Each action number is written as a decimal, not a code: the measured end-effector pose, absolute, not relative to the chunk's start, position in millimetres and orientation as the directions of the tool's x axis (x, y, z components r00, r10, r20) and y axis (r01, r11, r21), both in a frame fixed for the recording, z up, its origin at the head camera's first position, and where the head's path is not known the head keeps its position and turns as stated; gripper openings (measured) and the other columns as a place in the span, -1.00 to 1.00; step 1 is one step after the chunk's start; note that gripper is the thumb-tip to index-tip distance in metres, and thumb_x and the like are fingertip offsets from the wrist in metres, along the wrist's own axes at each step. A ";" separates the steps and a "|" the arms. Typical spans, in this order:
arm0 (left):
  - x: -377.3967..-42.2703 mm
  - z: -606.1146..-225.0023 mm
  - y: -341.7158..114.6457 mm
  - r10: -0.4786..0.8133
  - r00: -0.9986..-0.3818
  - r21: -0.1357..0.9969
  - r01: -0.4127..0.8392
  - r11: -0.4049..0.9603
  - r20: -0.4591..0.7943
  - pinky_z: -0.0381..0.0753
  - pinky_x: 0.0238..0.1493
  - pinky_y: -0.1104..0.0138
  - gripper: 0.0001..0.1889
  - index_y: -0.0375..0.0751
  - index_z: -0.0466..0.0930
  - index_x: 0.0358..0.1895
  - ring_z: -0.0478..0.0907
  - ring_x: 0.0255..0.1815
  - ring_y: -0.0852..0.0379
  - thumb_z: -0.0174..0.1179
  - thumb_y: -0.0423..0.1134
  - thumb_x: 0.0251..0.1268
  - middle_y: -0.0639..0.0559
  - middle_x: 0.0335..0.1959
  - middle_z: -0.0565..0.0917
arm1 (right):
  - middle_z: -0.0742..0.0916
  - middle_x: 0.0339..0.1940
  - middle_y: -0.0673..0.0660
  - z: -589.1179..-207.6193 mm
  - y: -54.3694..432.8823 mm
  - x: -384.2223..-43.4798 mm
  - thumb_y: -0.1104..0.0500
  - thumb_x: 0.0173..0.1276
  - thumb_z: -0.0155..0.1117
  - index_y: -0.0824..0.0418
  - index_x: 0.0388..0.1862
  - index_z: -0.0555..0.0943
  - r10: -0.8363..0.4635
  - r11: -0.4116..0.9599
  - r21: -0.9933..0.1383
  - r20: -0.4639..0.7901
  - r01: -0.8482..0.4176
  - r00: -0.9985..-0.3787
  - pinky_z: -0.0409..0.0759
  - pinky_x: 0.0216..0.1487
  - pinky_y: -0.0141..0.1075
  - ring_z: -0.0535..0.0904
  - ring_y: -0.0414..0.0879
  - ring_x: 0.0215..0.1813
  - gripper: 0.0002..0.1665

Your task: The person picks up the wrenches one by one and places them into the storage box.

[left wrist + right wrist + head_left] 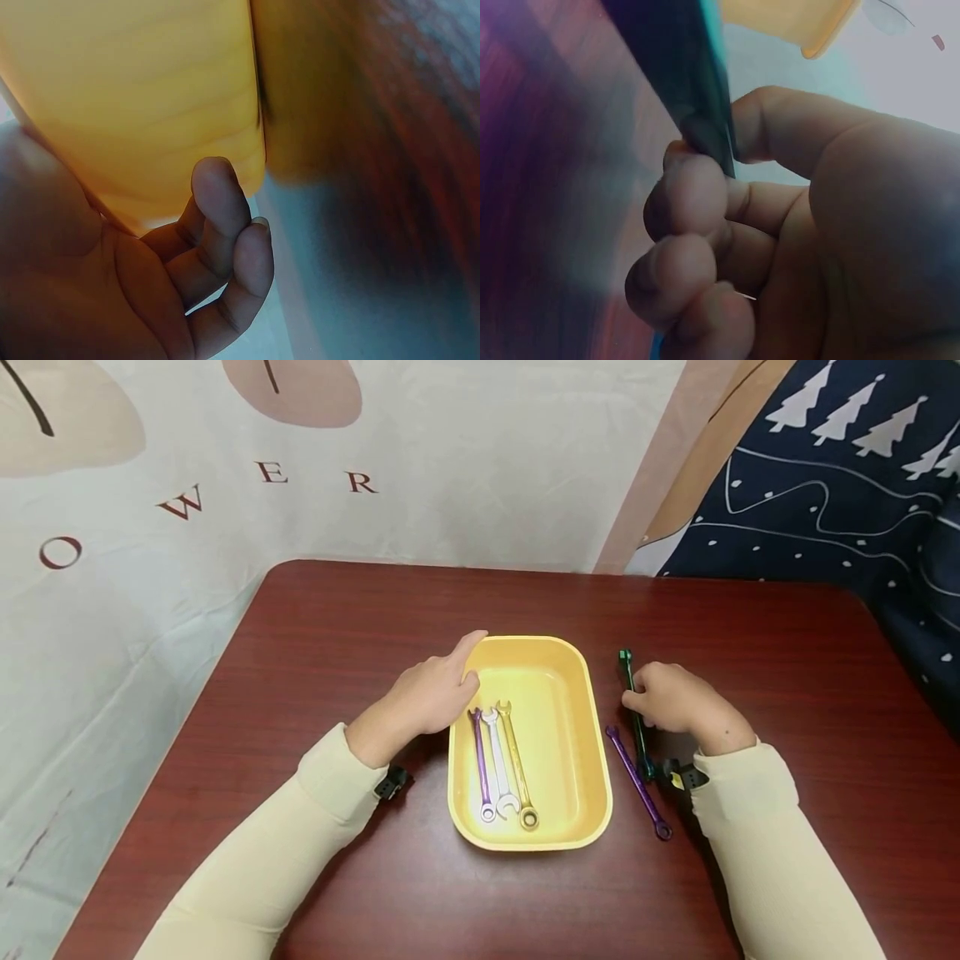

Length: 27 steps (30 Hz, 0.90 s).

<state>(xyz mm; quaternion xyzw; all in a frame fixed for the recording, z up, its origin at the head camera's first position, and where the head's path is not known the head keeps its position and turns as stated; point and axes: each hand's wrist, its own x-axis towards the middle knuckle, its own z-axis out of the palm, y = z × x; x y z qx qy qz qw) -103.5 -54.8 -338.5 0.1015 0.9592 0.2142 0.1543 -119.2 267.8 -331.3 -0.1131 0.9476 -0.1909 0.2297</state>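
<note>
A yellow plastic tray (pixel 531 842) stands on the table, and my left hand (pixel 431 693) holds its left rim. In the left wrist view the curled fingers (pixel 217 195) lie by the tray's outer wall (pixel 150 112). Inside the tray lie a purple wrench (pixel 482 764), a silver wrench (pixel 497 756) and a gold wrench (pixel 517 760), side by side. To the right of the tray, my right hand (pixel 678 697) pinches a dark green wrench (pixel 640 739) between thumb and fingers, clearly seen in the right wrist view. Another purple wrench (pixel 637 781) lies on the table beside it.
The dark red-brown table (pixel 360 893) reaches out on both sides of the tray. Behind it hang a pale printed cloth (pixel 480 468) and a dark blue cloth with white trees (pixel 810 518).
</note>
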 end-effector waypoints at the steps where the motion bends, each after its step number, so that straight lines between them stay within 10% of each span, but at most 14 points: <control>1: -103.4 -338.3 -54.8 0.261 -0.931 0.443 0.127 0.887 -0.254 0.38 -0.58 0.20 -0.36 0.27 -0.21 0.62 0.42 -0.69 0.02 -0.29 -0.04 0.55 0.01 -0.67 0.48 | 0.58 -0.69 0.10 -330.7 267.4 -119.1 0.14 0.48 0.10 0.22 -0.58 0.52 -0.302 0.902 -0.413 -0.392 -0.127 -0.869 0.41 -0.52 -0.26 0.47 -0.08 -0.58 -0.62; 27: -102.6 -338.3 -54.6 0.255 -0.933 0.439 0.124 0.890 -0.253 0.39 -0.57 0.20 -0.35 0.29 -0.22 0.62 0.44 -0.68 0.01 -0.28 -0.04 0.55 0.01 -0.69 0.46 | 0.44 -0.75 0.05 -307.9 255.2 -110.1 0.08 0.58 -0.06 0.18 -0.53 0.36 -0.305 0.813 -0.573 -0.268 -0.103 -0.914 0.34 -0.59 -0.28 0.36 -0.07 -0.65 -0.59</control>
